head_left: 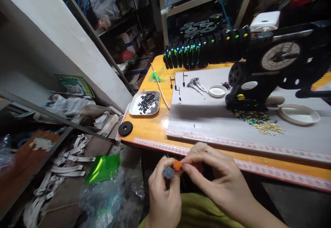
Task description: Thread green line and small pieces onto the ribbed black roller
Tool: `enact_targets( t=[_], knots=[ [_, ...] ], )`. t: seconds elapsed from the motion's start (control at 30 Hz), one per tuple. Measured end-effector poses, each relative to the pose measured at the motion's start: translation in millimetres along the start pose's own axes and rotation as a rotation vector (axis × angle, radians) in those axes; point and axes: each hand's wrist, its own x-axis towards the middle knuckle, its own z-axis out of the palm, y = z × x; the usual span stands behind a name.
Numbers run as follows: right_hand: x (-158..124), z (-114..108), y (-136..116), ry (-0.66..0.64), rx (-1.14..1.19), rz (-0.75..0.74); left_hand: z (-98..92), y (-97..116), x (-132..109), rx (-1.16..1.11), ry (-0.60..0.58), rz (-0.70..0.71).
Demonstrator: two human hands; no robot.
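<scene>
My left hand [165, 193] is closed around a grey bundle [168, 172] of thin pieces with small round ends, held end-on towards me. Beside it, against the same fingers, sits a smaller orange bundle [177, 165] of the same kind. My right hand [214, 169] has thumb and forefinger pinched at the right edge of the orange bundle. Behind its knuckles shows a tan, rough-textured thing [199, 147] that I cannot identify. Both hands are over my lap, just in front of the table's measuring tape [160, 146]. The lengths below the bundle ends are hidden.
On the orange table [152, 128] stand a white tray [131, 109] of small black and metal pieces and a black disc [125, 128]. A grey board [207, 117] bears a large black machine [248, 83], coloured beads [253, 117], gold pieces [270, 128] and shallow dishes [299, 114].
</scene>
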Motion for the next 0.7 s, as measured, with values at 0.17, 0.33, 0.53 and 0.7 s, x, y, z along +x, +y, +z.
enact_targets(
  t=[0.17, 0.33, 0.53, 0.7],
  knots=[
    [-3, 2, 0, 0.019, 0.013, -0.008, 13.7, 9, -8, -0.139, 0.203, -0.225],
    [-6, 1, 5, -0.01, 0.031, -0.027, 12.4, 19, -9, -0.186, 0.225, -0.309],
    [-9, -13, 9, -0.095, -0.124, -0.136, 0.6, 24, -10, -0.039, 0.217, -0.317],
    [-11, -20, 5, -0.185, -0.234, -0.223, -4.4, 26, -11, 0.046, 0.144, -0.293]
  ],
)
